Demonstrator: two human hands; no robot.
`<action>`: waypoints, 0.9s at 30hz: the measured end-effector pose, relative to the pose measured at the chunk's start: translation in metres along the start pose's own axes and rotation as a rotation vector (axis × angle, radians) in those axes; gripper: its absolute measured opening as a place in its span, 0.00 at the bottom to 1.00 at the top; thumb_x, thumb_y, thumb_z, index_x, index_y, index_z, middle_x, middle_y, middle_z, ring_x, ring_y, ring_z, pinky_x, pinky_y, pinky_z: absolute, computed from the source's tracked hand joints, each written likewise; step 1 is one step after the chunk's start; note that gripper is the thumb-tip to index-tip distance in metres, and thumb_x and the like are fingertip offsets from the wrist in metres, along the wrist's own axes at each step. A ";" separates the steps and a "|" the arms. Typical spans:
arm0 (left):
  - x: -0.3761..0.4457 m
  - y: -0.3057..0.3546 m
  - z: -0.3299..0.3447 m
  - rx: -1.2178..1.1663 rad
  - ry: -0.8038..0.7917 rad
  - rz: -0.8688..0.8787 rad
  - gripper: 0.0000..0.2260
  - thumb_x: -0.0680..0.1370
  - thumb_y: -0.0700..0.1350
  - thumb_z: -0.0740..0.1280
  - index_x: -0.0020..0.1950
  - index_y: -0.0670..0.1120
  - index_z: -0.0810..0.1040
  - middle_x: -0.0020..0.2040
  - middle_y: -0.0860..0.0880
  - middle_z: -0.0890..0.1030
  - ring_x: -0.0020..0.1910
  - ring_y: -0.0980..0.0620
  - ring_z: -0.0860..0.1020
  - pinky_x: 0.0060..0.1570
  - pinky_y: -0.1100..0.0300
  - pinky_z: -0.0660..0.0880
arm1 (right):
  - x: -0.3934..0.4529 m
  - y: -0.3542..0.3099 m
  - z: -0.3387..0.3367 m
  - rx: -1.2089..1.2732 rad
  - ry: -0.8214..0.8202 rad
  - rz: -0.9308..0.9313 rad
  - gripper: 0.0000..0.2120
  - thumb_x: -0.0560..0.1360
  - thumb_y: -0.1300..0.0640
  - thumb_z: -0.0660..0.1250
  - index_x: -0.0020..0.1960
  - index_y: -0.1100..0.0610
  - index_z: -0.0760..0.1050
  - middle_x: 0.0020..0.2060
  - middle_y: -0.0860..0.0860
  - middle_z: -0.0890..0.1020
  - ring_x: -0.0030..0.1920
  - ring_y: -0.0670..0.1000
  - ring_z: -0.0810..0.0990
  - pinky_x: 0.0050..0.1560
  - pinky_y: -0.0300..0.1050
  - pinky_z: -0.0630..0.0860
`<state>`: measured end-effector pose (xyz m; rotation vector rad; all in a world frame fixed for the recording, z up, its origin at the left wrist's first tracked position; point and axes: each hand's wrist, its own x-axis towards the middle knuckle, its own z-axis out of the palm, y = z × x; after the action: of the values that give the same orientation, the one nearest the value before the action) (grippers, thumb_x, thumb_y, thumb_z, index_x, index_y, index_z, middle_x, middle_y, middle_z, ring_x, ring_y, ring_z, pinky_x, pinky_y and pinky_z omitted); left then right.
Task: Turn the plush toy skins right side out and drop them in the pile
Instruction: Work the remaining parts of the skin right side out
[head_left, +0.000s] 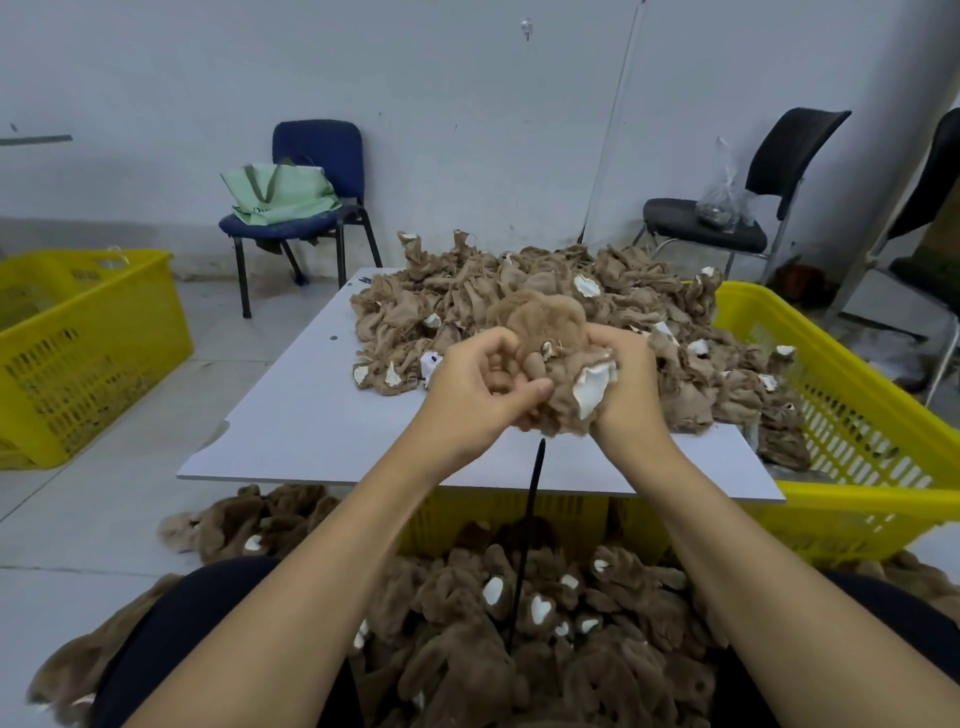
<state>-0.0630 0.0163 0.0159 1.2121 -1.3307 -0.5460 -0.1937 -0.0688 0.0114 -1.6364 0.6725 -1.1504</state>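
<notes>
I hold one brown plush toy skin (563, 387) above the near part of the white table (311, 410). My left hand (480, 387) pinches its fabric between thumb and curled fingers. My right hand (623, 382) grips the other side, beside a white patch. The skin is partly turned, with a furry part bulging at the top. A heap of inside-out skins (545, 296) covers the far right of the table. Below, between my legs, lies a pile of furry turned skins (545, 639) with white heart patches.
A thin black rod (530, 525) stands upright in front of the table edge. Yellow crates stand at the left (83, 353) and right (852, 431) and under the table. A blue chair (306, 208) with a green bag and a black chair (737, 208) stand by the wall.
</notes>
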 end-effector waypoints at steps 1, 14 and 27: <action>0.003 0.001 -0.002 0.037 0.048 0.030 0.13 0.75 0.32 0.73 0.39 0.46 0.73 0.36 0.38 0.78 0.31 0.37 0.77 0.31 0.55 0.77 | -0.002 -0.001 0.001 0.017 -0.009 0.004 0.20 0.75 0.75 0.63 0.33 0.53 0.74 0.25 0.40 0.80 0.25 0.38 0.78 0.26 0.34 0.75; 0.004 -0.014 0.017 0.075 0.344 0.015 0.19 0.69 0.28 0.67 0.30 0.43 0.60 0.27 0.47 0.60 0.29 0.54 0.58 0.29 0.58 0.56 | -0.005 -0.010 -0.008 -0.063 -0.207 -0.073 0.13 0.76 0.64 0.72 0.36 0.67 0.72 0.32 0.57 0.75 0.34 0.52 0.75 0.36 0.46 0.73; 0.001 -0.008 0.017 0.141 -0.036 -0.015 0.18 0.73 0.31 0.73 0.42 0.45 0.64 0.32 0.56 0.66 0.30 0.58 0.64 0.31 0.49 0.74 | 0.006 0.006 -0.009 -0.162 0.052 -0.049 0.06 0.68 0.72 0.68 0.36 0.73 0.72 0.39 0.66 0.78 0.35 0.54 0.80 0.34 0.52 0.79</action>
<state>-0.0759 0.0068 0.0062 1.3337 -1.4102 -0.4930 -0.1988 -0.0798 0.0092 -1.7724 0.7801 -1.2024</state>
